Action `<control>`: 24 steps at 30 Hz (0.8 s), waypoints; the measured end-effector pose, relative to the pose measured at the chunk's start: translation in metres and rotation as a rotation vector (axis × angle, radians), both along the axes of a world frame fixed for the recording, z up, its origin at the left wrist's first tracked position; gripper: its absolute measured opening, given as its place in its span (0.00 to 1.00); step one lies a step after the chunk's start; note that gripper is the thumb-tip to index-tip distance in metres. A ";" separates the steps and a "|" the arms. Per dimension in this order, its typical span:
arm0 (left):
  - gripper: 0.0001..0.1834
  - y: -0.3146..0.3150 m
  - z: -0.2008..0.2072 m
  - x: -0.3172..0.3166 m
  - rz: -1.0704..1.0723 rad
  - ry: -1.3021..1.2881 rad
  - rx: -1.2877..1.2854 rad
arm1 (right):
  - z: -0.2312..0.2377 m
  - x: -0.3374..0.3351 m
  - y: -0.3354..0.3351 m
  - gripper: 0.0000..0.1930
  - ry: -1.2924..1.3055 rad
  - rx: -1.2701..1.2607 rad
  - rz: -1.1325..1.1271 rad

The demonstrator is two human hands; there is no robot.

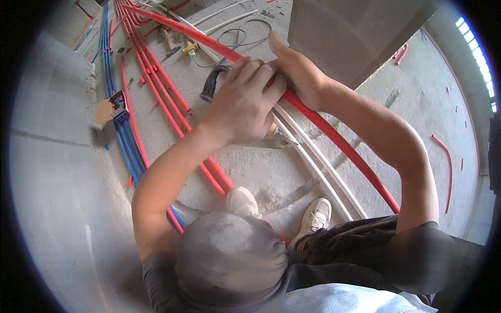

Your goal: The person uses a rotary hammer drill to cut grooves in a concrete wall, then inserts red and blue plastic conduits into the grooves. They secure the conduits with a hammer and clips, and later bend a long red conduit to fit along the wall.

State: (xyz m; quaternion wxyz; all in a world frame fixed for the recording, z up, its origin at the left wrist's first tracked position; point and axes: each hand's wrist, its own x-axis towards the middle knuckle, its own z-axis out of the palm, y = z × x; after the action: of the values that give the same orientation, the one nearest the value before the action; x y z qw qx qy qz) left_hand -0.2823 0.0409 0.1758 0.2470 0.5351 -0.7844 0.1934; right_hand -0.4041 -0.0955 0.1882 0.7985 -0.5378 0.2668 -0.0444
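A long red pipe [334, 136] runs slantwise in front of me, from the far upper left to beside my leg at the lower right. My left hand [248, 99] is closed over it with bent fingers. Just beyond, my right hand [302, 75] holds the same pipe from its far side; the thumb sticks up, and its other fingers are mostly hidden behind the left hand and the pipe. A black curved object [211, 83] shows just past my left hand, its kind unclear. Below the hands, two white pipes [318, 169] lie on the floor.
More red pipes [156, 78] and blue pipes [128, 143] run along the floor at left, with an opened box [116, 107] on them. A hammer [169, 44] and a yellow object [190, 48] lie farther off. A grey panel [349, 36] stands at upper right.
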 end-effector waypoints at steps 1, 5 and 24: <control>0.21 -0.008 -0.009 0.000 -0.034 0.029 0.037 | -0.003 -0.002 0.002 0.49 -0.007 -0.026 -0.046; 0.13 -0.028 -0.019 -0.006 -0.090 -0.096 0.057 | 0.005 -0.020 0.007 0.45 -0.016 0.155 -0.095; 0.12 -0.055 0.053 0.062 0.474 -0.491 0.880 | -0.082 -0.134 -0.033 0.15 0.120 -0.606 0.506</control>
State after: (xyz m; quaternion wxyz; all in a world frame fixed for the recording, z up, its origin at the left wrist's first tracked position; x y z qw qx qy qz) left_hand -0.2207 -0.0144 0.2288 -0.2401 0.6887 -0.6839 0.0167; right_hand -0.5379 -0.1284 0.1065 0.5722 -0.7995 0.1470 0.1087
